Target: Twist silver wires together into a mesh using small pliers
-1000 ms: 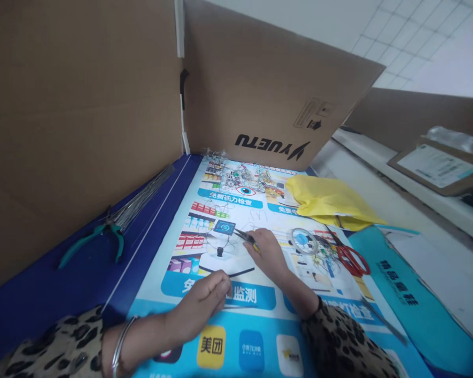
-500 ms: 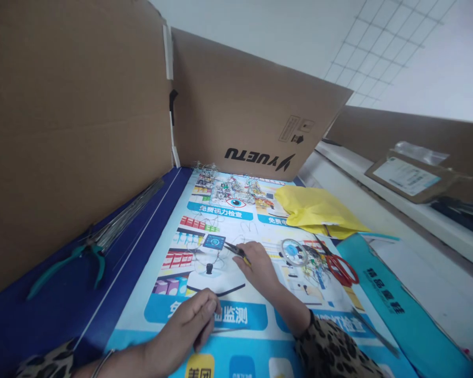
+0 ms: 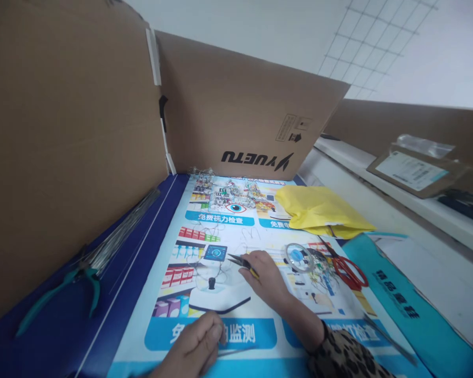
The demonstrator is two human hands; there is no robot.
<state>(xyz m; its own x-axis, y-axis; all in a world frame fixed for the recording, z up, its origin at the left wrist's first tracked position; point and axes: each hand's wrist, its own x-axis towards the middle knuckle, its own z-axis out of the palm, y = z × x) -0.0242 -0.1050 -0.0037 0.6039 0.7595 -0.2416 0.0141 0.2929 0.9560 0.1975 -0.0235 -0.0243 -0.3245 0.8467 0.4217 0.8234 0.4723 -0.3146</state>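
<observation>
My right hand (image 3: 266,278) is wrapped round small needle-nose pliers (image 3: 242,262) with dark jaws and yellow on the handles. Their tips point left, close to a blue square printed on the poster (image 3: 256,299). My left hand (image 3: 197,341) is closed low in the picture, fingers pressed together. A thin grey strip or wire (image 3: 236,350) shows beside its fingers; whether the hand holds it I cannot tell. Fine bent wire (image 3: 213,231) lies on the poster beyond the pliers.
Teal-handled pliers (image 3: 67,294) and a bundle of straight wires (image 3: 122,228) lie left. Right are a clear round spool (image 3: 298,257), red scissors (image 3: 350,273), tweezers-like metal (image 3: 394,341) and a yellow bag (image 3: 319,210). Cardboard walls (image 3: 236,100) stand behind and left.
The whole view has shifted, so the table and both hands appear lower. The pliers' tips sit very slightly farther right of the blue square. Both hands keep nearly the same pose.
</observation>
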